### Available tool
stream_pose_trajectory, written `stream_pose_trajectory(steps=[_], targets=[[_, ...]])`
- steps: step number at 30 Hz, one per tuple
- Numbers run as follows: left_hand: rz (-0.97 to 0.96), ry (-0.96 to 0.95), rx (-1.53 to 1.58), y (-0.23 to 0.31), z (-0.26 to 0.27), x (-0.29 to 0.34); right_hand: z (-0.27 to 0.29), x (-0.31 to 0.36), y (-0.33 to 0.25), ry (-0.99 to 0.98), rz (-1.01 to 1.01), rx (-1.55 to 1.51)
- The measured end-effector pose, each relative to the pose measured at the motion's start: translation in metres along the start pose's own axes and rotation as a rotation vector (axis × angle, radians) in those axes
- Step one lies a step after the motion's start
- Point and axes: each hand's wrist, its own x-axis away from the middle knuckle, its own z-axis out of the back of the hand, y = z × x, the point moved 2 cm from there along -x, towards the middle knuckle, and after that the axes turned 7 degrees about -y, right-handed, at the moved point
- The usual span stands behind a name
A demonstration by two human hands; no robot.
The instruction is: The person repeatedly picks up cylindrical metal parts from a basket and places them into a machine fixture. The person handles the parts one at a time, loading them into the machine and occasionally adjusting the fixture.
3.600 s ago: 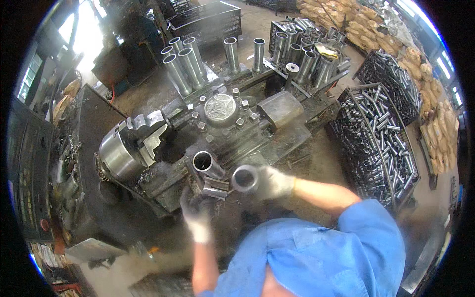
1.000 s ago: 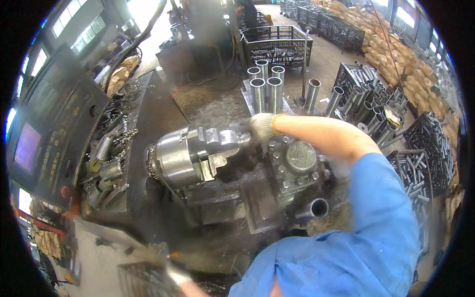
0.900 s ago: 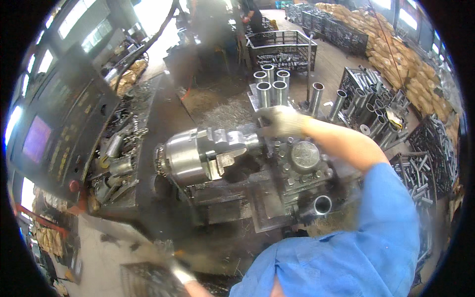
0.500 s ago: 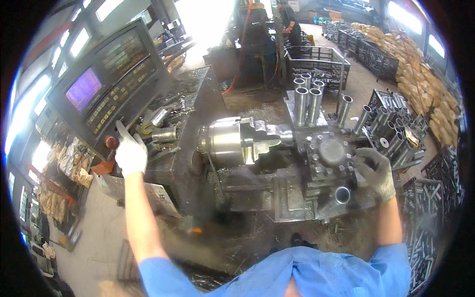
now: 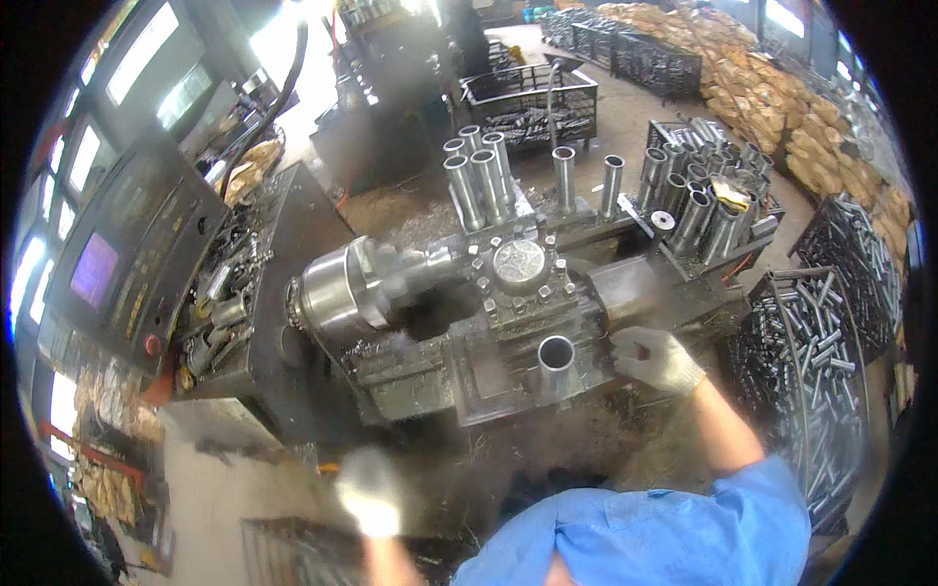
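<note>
Fingers (image 5: 630,344) of my gloved right hand (image 5: 666,364): half curled, a gap showing toward the thumb, no object visible in the grip. Steel tube (image 5: 557,379) just to their left, apart from them, on end at the near edge of the lathe (image 5: 420,396), bore facing up. My gloved left hand (image 5: 369,493) is near and left; it is blurred, so I cannot tell how its fingers stand or whether they hold anything. Beyond the tube: tool post (image 5: 519,266) with round cap, bolts around it. Left of that, lathe chuck (image 5: 337,293), its jaws blurred. Far side: five upright tubes (image 5: 489,188) clustered, two single tubes (image 5: 564,184) right of them, then a packed tube group (image 5: 694,220). Right: wire crate (image 5: 767,361) of short tubes. Left: control panel (image 5: 132,264), violet screen, red button (image 5: 152,345).
</note>
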Motion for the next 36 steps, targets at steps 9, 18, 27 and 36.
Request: stream_pose_trajectory(steps=[9,18,27,36], targets=[[0.751,-0.875,-0.016,0.054,-0.064,0.262,-0.099,-0.062,-0.045,-0.409,0.028,0.223],[1.251,-0.272,-0.01,0.089,0.052,0.482,-0.355,0.15,-0.232,-1.233,1.042,0.181],[2.005,0.192,-0.292,0.24,0.011,0.866,-0.525,0.49,-0.273,-2.013,1.537,0.228],[1.695,2.729,-0.505,0.463,-0.121,0.885,-0.592,0.749,-0.315,-2.227,1.904,-0.323]])
